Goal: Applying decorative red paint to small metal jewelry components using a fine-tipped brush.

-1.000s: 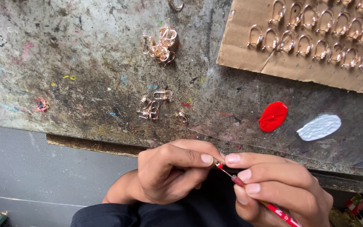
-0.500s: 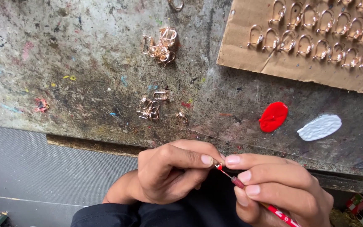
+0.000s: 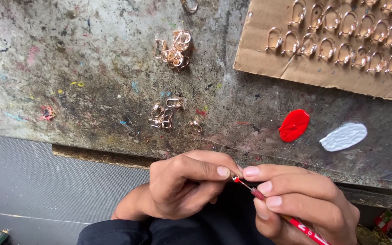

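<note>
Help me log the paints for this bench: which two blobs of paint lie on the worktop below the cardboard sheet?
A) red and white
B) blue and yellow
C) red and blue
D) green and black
A: a red blob lies beside a white blob on the worktop, just below the cardboard sheet.

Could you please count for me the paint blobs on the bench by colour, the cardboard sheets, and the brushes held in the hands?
Red paint blob: 1
White paint blob: 1
Cardboard sheet: 1
Brush, in the right hand: 1
Total: 4
</note>
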